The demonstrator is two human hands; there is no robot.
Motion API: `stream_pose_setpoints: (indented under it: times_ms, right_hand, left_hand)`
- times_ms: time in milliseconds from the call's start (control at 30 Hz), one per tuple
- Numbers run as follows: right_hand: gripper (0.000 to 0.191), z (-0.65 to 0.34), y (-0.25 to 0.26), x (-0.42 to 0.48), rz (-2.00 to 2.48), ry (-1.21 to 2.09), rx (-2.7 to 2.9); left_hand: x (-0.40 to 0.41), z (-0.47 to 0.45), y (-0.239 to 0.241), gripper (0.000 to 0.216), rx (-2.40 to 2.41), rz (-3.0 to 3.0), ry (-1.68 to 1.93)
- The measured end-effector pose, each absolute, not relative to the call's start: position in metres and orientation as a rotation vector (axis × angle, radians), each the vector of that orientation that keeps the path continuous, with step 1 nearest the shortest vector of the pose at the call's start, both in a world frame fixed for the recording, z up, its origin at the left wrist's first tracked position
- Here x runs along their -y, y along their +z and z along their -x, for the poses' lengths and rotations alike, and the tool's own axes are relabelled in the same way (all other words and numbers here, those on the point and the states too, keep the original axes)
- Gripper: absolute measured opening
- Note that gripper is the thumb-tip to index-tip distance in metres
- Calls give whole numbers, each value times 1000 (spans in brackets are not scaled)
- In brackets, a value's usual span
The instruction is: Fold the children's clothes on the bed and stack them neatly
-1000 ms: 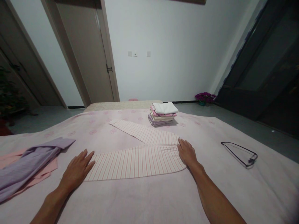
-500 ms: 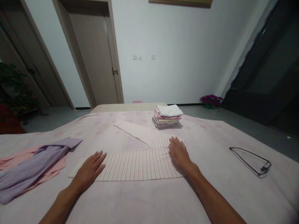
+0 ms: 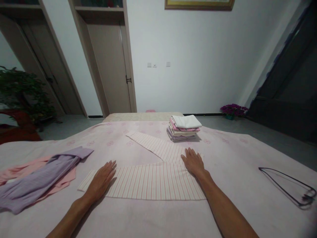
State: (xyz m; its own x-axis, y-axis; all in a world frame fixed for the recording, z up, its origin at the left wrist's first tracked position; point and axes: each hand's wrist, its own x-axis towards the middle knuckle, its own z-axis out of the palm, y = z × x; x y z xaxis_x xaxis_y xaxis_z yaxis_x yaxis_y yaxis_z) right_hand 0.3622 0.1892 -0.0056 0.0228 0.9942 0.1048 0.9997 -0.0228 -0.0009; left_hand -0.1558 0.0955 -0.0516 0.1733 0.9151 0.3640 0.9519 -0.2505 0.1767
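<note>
In the head view, the striped pants (image 3: 153, 181) lie flat on the pink sheet (image 3: 148, 218), midway between its left and right sides, with both legs pointing left and the far leg angled toward the sheet's far edge. The left hand (image 3: 102, 177) is over the near leg, close to its hem, fingers straight and close together, pinching nothing; a shadow beside it leaves unclear how firmly it touches. The right hand (image 3: 194, 162) lies palm down near the waist end, fingers slightly spread, gripping nothing.

The cloth looks thin, light and soft, likely to crease or drag out of line, but hardly fragile or slippery. The hem's corners and the two ends of the waist seem the best holds; one-handed lifting from the middle would probably make it sag.

Toward the sheet's far edge stands a stack of folded clothes (image 3: 184, 129). Near the left edge, a purple garment (image 3: 47, 177) lies over a pink garment (image 3: 68, 178); toward the right edge rests a black wire frame (image 3: 307, 198).
</note>
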Motion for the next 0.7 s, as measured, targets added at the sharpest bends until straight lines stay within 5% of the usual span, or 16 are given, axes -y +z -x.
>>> stream_pose_setpoints:
  times_ms: [500, 700]
  right_hand:
    - [59, -364, -18, -187, 2081, -280, 2095]
    - [59, -362, -14, -185, 2093, -284, 2096]
  left_hand:
    - [-245, -131, 1, 64, 1412, 2844, -701]
    - [-280, -144, -6, 67, 1475, 2894, -358]
